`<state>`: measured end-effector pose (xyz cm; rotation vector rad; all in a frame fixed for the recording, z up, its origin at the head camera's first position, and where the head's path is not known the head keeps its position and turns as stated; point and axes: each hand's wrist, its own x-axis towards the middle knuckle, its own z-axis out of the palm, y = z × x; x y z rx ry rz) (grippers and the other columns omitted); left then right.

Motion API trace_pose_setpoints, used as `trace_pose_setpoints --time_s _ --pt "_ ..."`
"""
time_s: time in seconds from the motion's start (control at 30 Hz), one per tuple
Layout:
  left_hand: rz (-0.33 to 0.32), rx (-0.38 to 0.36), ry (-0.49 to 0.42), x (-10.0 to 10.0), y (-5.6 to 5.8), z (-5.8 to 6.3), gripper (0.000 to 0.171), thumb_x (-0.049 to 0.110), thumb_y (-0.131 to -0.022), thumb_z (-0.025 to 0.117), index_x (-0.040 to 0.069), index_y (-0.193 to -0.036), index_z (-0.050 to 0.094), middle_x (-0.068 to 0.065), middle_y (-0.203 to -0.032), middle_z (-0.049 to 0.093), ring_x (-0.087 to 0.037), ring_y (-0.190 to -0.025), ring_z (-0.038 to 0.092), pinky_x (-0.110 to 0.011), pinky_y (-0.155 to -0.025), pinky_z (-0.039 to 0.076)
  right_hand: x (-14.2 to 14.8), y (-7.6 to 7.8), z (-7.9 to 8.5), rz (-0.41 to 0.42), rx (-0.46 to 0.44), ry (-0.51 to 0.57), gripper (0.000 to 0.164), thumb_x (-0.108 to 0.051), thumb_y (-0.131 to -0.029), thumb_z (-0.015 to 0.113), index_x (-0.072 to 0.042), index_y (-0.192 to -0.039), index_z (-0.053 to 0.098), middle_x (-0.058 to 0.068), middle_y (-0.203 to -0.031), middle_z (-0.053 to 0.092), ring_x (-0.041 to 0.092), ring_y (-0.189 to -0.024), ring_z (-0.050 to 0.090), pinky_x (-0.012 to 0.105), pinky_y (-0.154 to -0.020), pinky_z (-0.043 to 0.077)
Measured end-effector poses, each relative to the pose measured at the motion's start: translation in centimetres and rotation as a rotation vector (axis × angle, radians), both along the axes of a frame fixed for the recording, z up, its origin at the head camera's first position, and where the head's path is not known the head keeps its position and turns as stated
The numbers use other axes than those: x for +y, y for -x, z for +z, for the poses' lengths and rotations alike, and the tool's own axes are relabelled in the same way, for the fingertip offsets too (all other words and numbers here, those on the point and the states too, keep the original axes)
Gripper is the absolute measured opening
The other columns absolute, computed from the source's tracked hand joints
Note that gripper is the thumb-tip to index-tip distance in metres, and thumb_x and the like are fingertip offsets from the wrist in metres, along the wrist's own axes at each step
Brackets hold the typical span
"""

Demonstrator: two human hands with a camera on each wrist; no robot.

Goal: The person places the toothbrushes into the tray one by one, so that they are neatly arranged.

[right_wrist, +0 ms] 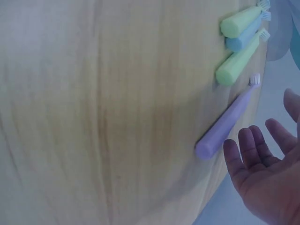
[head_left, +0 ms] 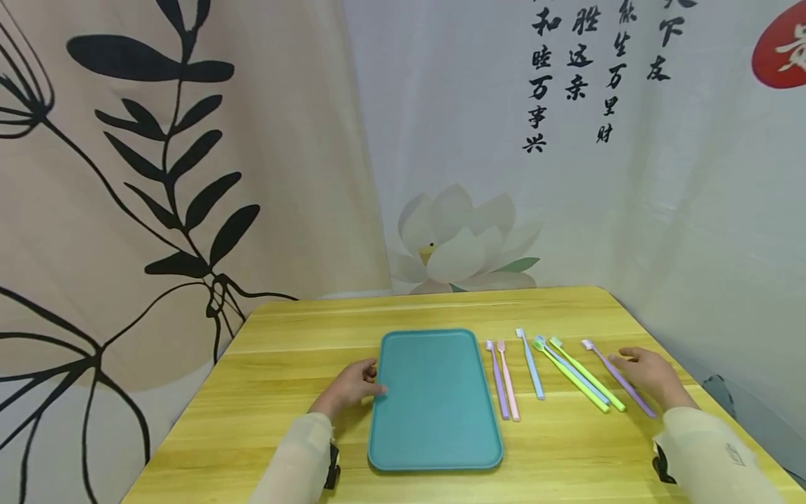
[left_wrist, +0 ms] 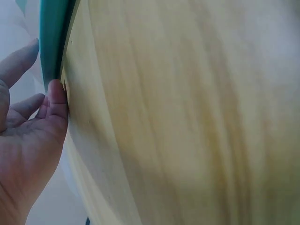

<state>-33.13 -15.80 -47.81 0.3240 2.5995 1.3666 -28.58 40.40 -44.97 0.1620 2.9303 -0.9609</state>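
Observation:
My left hand [head_left: 348, 384] is at the left edge of a teal rectangular tray [head_left: 434, 399]; its thumb lies at the rim and its other fingers are loosely bent beside it. In the left wrist view, the fingertips meet the tray's side [left_wrist: 52, 42]. Over on the right, my right hand [head_left: 651, 374] hovers beside a purple toothbrush [head_left: 623, 381], fingers spread and relaxed. The right wrist view shows a gap between this palm [right_wrist: 272, 183] and the toothbrush [right_wrist: 225, 124], with nothing held.
Between tray and right hand lie a purple toothbrush [head_left: 497, 381], a pink one [head_left: 508, 385], a blue one [head_left: 531, 367], and a group with a green one [head_left: 573, 376], another blue one [head_left: 588, 381] and another green one [head_left: 592, 376]. They rest on a wooden table [head_left: 283, 350] before a printed curtain [head_left: 302, 175].

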Motion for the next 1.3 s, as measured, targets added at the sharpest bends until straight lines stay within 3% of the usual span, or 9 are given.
trace_pose_setpoints --time_s 0.2,0.47,0.73,0.93,1.3 --pt "0.008 0.002 -0.056 -0.4 0.0 -0.2 0.067 0.000 -0.085 0.074 -0.010 -0.144 0.043 -0.015 -0.111 0.055 -0.027 -0.100 0.051 -0.039 -0.083 0.046 0.0 0.5 -0.8 -0.012 -0.006 0.044 0.072 -0.045 -0.103 0.045 0.017 -0.140 0.039 0.043 -0.137 0.039 0.058 -0.118 0.044 0.058 -0.087 0.047" --pt "-0.013 -0.001 -0.097 -0.2 0.2 -0.6 0.061 -0.006 -0.084 0.071 -0.010 -0.140 0.047 -0.014 -0.104 0.055 -0.025 -0.094 0.050 -0.036 -0.080 0.046 0.4 0.0 -1.4 -0.047 -0.027 0.093 0.070 -0.044 -0.101 0.051 0.015 -0.139 0.042 0.044 -0.135 0.039 0.052 -0.111 0.051 0.053 -0.083 0.049" --pt "-0.001 -0.018 -0.082 0.2 0.1 -0.6 0.062 -0.004 -0.085 0.071 -0.008 -0.142 0.046 -0.013 -0.105 0.056 -0.025 -0.093 0.051 -0.035 -0.076 0.045 1.0 -0.4 -2.1 -0.079 -0.044 0.152 0.072 -0.044 -0.099 0.054 0.014 -0.140 0.042 0.043 -0.136 0.038 0.043 -0.105 0.055 0.046 -0.079 0.049" --pt "-0.002 -0.037 -0.120 0.2 0.1 -0.8 0.064 -0.006 -0.085 0.070 -0.010 -0.143 0.044 -0.014 -0.105 0.056 -0.025 -0.094 0.051 -0.034 -0.077 0.045 1.2 -0.5 -2.5 -0.118 -0.050 0.190 0.068 -0.040 -0.098 0.058 0.013 -0.137 0.045 0.041 -0.132 0.043 0.037 -0.099 0.057 0.043 -0.075 0.049" --pt "0.005 -0.037 -0.145 -0.1 0.5 -1.2 0.065 -0.006 -0.084 0.072 -0.010 -0.142 0.045 -0.014 -0.104 0.056 -0.026 -0.095 0.051 -0.035 -0.079 0.046 0.8 0.1 -2.7 -0.160 -0.032 0.163 0.063 -0.041 -0.096 0.060 0.008 -0.135 0.052 0.039 -0.135 0.042 0.043 -0.105 0.052 0.048 -0.080 0.046"
